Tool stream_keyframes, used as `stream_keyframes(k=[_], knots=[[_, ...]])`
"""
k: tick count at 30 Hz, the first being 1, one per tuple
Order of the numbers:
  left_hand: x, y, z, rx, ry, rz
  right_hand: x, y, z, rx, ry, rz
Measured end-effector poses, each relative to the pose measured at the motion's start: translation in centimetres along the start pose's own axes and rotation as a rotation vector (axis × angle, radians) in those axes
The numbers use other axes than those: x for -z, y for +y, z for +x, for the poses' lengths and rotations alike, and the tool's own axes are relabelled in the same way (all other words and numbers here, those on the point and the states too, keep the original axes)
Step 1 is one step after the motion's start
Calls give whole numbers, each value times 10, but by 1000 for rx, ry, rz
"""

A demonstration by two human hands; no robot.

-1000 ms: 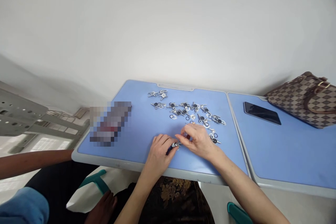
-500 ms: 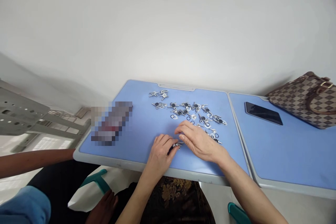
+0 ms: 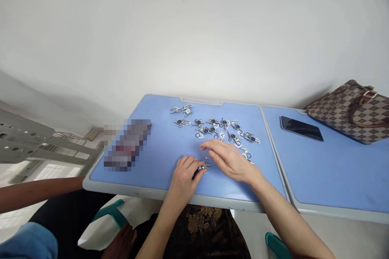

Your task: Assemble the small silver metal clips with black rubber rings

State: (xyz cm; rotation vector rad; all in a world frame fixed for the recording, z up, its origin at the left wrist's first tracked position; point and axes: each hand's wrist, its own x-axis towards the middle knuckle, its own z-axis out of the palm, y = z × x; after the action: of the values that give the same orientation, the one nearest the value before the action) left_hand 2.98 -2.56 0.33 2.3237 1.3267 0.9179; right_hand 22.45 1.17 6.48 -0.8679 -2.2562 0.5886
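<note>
At lower centre, a small shiny metal piece (image 3: 204, 167) is pinched by the fingers of the left hand (image 3: 186, 173). The right hand (image 3: 231, 162) is held curved beside it; whether anything is gripped there cannot be told. Metal parts (image 3: 235, 136) with round black discs are scattered on the smooth blue surface (image 3: 161, 145).

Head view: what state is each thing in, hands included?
Left hand: closed on a small silver metal part.
Right hand: fingers curved, grip unclear.
Silver metal pieces with black discs: scattered on the blue tabletop.
Black rectangular smartphone: flat, screen dark.
Brown checkered handbag: open or shut unclear.
</note>
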Motion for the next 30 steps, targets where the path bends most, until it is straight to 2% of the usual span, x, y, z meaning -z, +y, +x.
stream_keyframes(k=[3, 8, 13, 17, 24, 30], knots=[[0, -1, 0, -8, 7, 1, 1, 1, 0, 11, 37, 89], [-1, -3, 0, -14, -1, 6, -11, 7, 0, 13, 175, 15], [-1, -4, 1, -26, 9, 16, -10, 7, 0, 81, 138, -164], [-2, -4, 2, -39, 15, 12, -4, 5, -3, 67, 59, -75], [-2, -4, 1, -55, 36, 31, -14, 9, -1, 22, 179, -95], [-2, -5, 2, -74, 49, 46, -24, 6, 0, 88, 182, -127]])
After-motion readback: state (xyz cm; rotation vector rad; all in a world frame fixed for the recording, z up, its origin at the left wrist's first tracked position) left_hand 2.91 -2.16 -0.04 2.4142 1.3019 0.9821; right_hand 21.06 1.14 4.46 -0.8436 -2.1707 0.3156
